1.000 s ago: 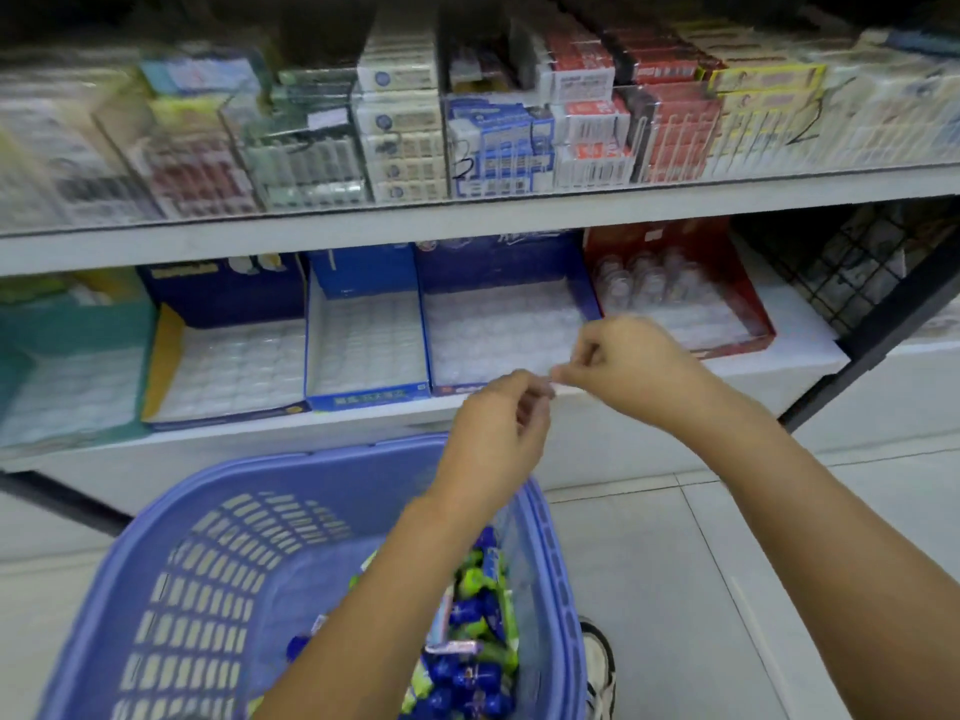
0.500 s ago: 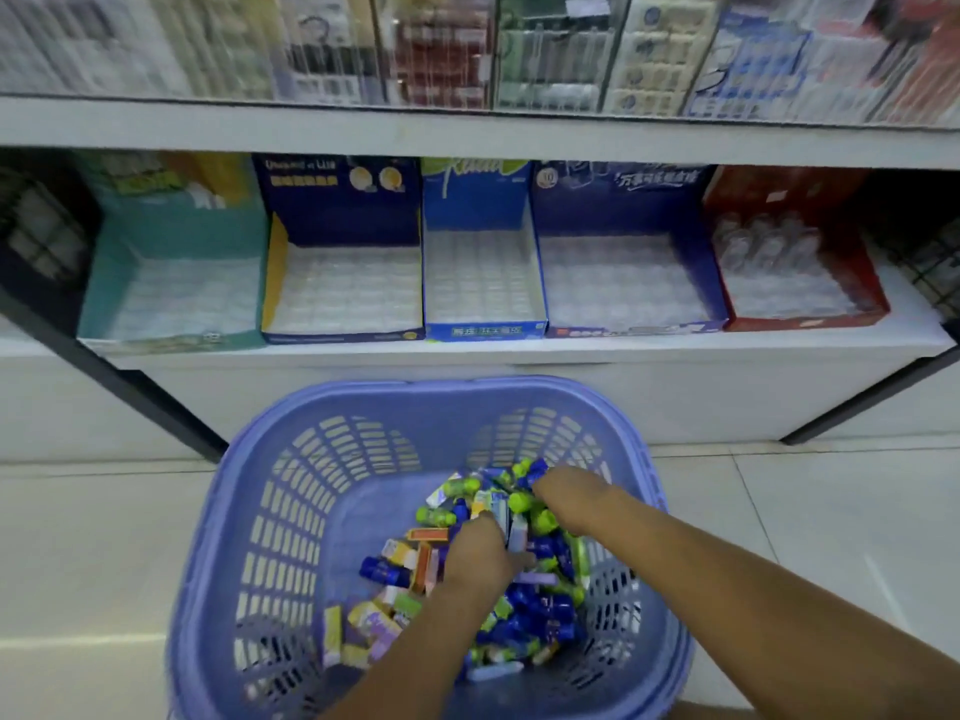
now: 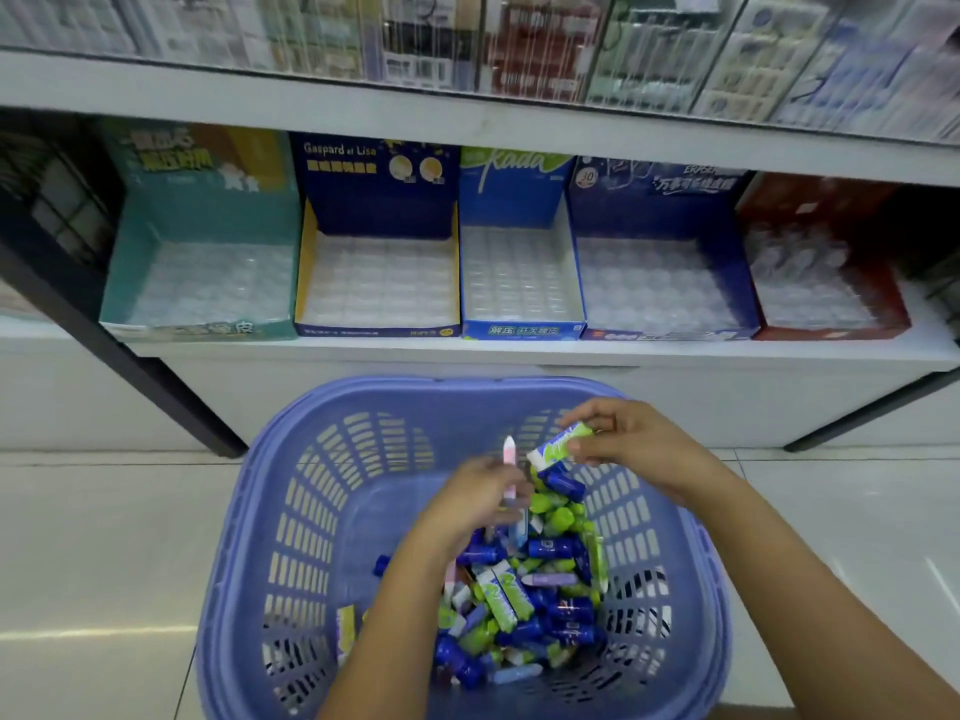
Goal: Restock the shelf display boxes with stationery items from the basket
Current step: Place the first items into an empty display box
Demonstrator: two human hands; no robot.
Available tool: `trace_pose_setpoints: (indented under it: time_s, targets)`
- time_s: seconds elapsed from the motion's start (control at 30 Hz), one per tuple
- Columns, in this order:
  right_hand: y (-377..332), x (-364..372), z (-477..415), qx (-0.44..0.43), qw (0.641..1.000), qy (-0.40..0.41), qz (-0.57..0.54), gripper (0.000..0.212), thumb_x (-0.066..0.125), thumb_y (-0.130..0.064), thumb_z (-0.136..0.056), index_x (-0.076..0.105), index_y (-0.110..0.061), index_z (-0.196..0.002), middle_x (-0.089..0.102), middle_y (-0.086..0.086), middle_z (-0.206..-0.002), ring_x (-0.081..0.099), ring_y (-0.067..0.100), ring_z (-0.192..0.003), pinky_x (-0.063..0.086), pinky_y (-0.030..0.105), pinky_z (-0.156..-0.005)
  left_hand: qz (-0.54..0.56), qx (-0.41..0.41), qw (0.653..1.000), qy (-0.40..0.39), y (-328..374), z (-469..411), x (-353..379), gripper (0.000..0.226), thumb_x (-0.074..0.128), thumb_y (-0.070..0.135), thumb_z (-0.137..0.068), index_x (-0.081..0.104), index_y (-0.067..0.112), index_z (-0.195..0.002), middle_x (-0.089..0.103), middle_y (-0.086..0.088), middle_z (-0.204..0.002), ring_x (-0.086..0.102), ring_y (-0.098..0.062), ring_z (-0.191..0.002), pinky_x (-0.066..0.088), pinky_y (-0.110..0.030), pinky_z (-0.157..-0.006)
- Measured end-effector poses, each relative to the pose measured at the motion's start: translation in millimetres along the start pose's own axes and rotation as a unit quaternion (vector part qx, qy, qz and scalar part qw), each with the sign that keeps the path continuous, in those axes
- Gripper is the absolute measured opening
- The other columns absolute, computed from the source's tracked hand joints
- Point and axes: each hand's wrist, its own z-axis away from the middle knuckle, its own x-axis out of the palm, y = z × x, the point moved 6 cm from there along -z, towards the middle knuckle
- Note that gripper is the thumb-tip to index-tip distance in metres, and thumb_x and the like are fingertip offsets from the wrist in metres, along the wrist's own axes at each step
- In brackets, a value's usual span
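both hands are over the far half of the lavender slotted plastic basket (image 3: pixel 441 387), which sits on the floor below the white shelf's (image 3: pixel 519 351) front edge. my right hand (image 3: pixel 634 444) pinches a short green-and-white stick-shaped item (image 3: pixel 558 448) between thumb and curled fingertips, long axis tilted up to the right, while my left hand (image 3: pixel 467 504) is curled round a slim pink-and-white stick (image 3: pixel 509 459) held near upright above the loose pile of blue and green items (image 3: pixel 524 595). the blue cardboard display box with green lettering (image 3: pixel 519 331) lies straight ahead and up from both hands, its clear cells look unfilled, and the right hand is nearer, so i'd send that one first.
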Motion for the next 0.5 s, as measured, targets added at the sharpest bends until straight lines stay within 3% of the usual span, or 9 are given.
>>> trace_pose_setpoints:
  time_s: [0.1, 0.23, 0.37, 0.43, 0.5]
  targets:
    - [-42, 5, 14, -0.095, 0.989, -0.01, -0.109, 0.024, 0.067, 0.001, -0.079, 0.064, -0.01, -0.1, 0.066, 0.0, -0.074, 0.063, 0.012, -0.062, 0.052, 0.018, -0.061, 0.164, 0.079, 0.982, -0.052, 51, 25, -1, 0.014, 0.046, 0.015, -0.099, 0.058, 0.008, -0.098, 0.072, -0.009, -0.079, 0.067, -0.021, -0.071, 0.06, -0.03, -0.065]
    - [-98, 7, 17, -0.205, 0.969, 0.003, -0.138, 0.025, 0.071, -0.012, -0.07, 0.067, -0.014, -0.094, 0.069, -0.002, -0.076, 0.067, 0.012, -0.064, 0.053, 0.018, -0.063, 0.108, 0.204, 0.973, -0.027, 109, 53, -7, 0.017, 0.048, 0.018, -0.097, 0.063, 0.011, -0.101, 0.061, -0.007, -0.08, 0.06, -0.006, -0.057, 0.049, -0.018, -0.05]
    - [-138, 6, 13, -0.271, 0.949, -0.058, -0.153, 0.028, 0.077, -0.01, -0.067, 0.071, -0.021, -0.092, 0.071, 0.0, -0.091, 0.07, 0.016, -0.078, 0.054, 0.021, -0.072, 0.158, 0.221, 0.962, -0.031, 146, 55, -22, 0.016, 0.047, 0.015, -0.097, 0.06, 0.006, -0.095, 0.059, -0.001, -0.062, 0.044, -0.005, -0.046, 0.037, -0.016, -0.04]
    - [-152, 1, 0, -0.296, 0.947, -0.016, -0.124, 0.018, 0.075, -0.01, -0.07, 0.069, -0.018, -0.086, 0.072, 0.0, -0.085, 0.067, 0.01, -0.071, 0.052, 0.017, -0.064, 0.134, 0.21, 0.968, -0.03, 159, 49, -25, 0.018, 0.045, 0.017, -0.099, 0.059, 0.006, -0.094, 0.062, -0.001, -0.06, 0.044, -0.005, -0.045, 0.037, -0.016, -0.039]
    - [-160, -13, -24, -0.298, 0.945, 0.081, -0.106, 0.017, 0.075, -0.007, -0.072, 0.063, -0.014, -0.083, 0.072, 0.0, -0.074, 0.066, 0.008, -0.061, 0.052, 0.017, -0.058, 0.064, 0.229, 0.97, 0.047, 170, 39, -35, 0.022, 0.043, 0.019, -0.1, 0.059, 0.007, -0.091, 0.065, -0.003, -0.067, 0.051, -0.009, -0.051, 0.047, -0.022, -0.045]
